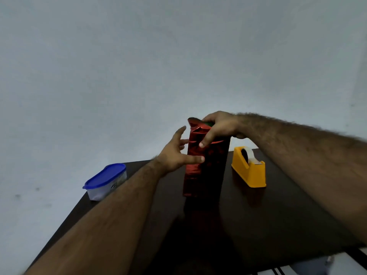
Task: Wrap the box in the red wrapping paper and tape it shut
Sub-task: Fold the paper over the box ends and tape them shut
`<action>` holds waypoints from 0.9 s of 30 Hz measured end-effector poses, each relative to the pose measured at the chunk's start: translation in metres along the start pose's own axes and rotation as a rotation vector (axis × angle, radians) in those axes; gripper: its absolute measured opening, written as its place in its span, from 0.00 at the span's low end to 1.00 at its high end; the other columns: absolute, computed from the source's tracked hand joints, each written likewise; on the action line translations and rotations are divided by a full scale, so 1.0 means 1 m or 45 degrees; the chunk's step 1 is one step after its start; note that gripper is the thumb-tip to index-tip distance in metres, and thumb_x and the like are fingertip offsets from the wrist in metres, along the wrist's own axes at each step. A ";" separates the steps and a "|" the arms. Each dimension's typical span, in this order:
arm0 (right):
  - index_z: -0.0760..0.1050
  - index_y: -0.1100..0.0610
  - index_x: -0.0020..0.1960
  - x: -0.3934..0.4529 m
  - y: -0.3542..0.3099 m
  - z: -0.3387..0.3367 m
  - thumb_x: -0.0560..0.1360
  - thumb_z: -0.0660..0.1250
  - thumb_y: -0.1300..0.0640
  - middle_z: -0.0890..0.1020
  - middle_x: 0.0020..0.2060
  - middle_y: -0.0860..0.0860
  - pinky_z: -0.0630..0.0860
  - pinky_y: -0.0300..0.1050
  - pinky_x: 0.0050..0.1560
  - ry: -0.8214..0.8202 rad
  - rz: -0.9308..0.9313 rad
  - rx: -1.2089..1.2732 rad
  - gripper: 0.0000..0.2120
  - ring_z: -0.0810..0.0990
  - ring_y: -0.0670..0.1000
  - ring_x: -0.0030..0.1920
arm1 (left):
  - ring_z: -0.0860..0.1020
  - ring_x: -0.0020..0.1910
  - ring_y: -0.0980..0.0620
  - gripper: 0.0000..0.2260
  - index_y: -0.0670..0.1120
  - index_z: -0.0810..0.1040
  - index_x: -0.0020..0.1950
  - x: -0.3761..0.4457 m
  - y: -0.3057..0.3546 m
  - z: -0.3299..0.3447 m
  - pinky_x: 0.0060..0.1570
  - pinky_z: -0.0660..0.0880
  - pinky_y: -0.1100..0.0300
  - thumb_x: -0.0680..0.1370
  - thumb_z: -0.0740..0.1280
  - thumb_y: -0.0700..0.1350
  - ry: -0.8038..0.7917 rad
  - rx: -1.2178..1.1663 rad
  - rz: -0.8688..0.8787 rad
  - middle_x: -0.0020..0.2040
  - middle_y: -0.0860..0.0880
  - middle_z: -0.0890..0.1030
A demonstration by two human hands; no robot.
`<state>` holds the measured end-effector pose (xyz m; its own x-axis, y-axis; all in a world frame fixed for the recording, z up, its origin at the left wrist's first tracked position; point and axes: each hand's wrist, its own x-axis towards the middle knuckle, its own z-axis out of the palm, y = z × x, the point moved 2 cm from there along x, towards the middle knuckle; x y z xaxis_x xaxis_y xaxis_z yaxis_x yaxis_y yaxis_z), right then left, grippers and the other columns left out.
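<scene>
Box (204, 167), upright at table (278, 225) centre, sheathed in red wrapping paper (195, 135); right hand (220, 126) grips its open top; left hand (174, 153), fingers spread, steadies its nine-o'clock side; end-folding seems underway; next, tape from dispenser (249, 168) at three o'clock.

That red wrapping paper (195, 171) is shiny foil, all crinkly. Tape dispenser (249, 171) is smooth yellow plastic, tub (105, 182) has a blue plastic lid, desk (278, 215) looks like dark, slightly glossy wood.
</scene>
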<state>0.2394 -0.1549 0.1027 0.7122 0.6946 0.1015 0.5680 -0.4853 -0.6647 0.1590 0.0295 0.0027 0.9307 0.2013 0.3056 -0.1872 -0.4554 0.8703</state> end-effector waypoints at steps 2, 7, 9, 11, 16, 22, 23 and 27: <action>0.81 0.49 0.63 0.004 -0.006 0.002 0.58 0.88 0.53 0.87 0.52 0.47 0.85 0.50 0.53 -0.036 -0.051 -0.092 0.35 0.87 0.51 0.52 | 0.83 0.64 0.48 0.53 0.59 0.65 0.79 0.009 0.002 0.002 0.62 0.82 0.41 0.60 0.89 0.52 -0.049 -0.058 0.025 0.67 0.48 0.82; 0.81 0.48 0.64 0.024 0.004 0.001 0.62 0.85 0.39 0.86 0.54 0.48 0.83 0.52 0.58 0.027 -0.106 0.003 0.34 0.86 0.51 0.54 | 0.84 0.61 0.47 0.43 0.54 0.71 0.74 0.015 -0.026 0.010 0.60 0.83 0.44 0.64 0.87 0.44 0.063 -0.247 0.090 0.65 0.48 0.82; 0.83 0.52 0.59 0.033 0.003 -0.004 0.67 0.80 0.35 0.87 0.52 0.49 0.83 0.50 0.55 0.133 -0.099 0.121 0.28 0.86 0.51 0.51 | 0.83 0.62 0.49 0.42 0.54 0.70 0.74 0.018 -0.030 0.013 0.59 0.84 0.49 0.66 0.86 0.43 0.129 -0.291 0.130 0.65 0.50 0.81; 0.84 0.55 0.56 0.045 0.002 -0.004 0.67 0.79 0.34 0.87 0.51 0.50 0.83 0.49 0.50 0.273 -0.056 0.308 0.28 0.86 0.52 0.50 | 0.82 0.62 0.51 0.41 0.56 0.69 0.75 0.021 -0.034 0.019 0.56 0.84 0.54 0.67 0.86 0.43 0.181 -0.300 0.163 0.65 0.52 0.80; 0.85 0.55 0.44 0.075 0.005 0.006 0.68 0.79 0.37 0.87 0.45 0.47 0.83 0.49 0.51 0.577 -0.140 0.503 0.20 0.86 0.49 0.49 | 0.80 0.67 0.49 0.42 0.63 0.66 0.77 0.038 -0.054 0.026 0.63 0.82 0.47 0.70 0.84 0.44 0.191 -0.381 0.181 0.68 0.52 0.79; 0.85 0.51 0.42 0.074 0.014 0.006 0.72 0.77 0.38 0.87 0.42 0.42 0.81 0.45 0.52 0.733 -0.389 0.393 0.16 0.84 0.41 0.48 | 0.79 0.68 0.51 0.43 0.61 0.64 0.77 0.057 -0.063 0.016 0.61 0.82 0.49 0.70 0.83 0.43 0.164 -0.323 0.206 0.69 0.51 0.78; 0.86 0.52 0.42 0.073 0.015 0.003 0.69 0.78 0.36 0.87 0.43 0.43 0.82 0.47 0.53 0.651 -0.397 0.392 0.19 0.85 0.42 0.48 | 0.79 0.67 0.52 0.42 0.60 0.64 0.77 0.062 -0.064 0.014 0.60 0.82 0.52 0.71 0.83 0.41 0.159 -0.320 0.208 0.68 0.50 0.78; 0.87 0.50 0.40 0.061 0.014 -0.010 0.62 0.83 0.39 0.83 0.57 0.40 0.79 0.50 0.59 0.389 -0.417 0.183 0.17 0.80 0.40 0.60 | 0.79 0.67 0.50 0.41 0.60 0.65 0.74 0.064 -0.062 0.011 0.58 0.83 0.51 0.71 0.83 0.39 0.149 -0.295 0.199 0.68 0.49 0.77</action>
<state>0.2951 -0.1245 0.1064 0.6061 0.6000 0.5222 0.7357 -0.1731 -0.6549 0.2335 0.0608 -0.0358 0.8451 0.2489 0.4731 -0.4044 -0.2812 0.8703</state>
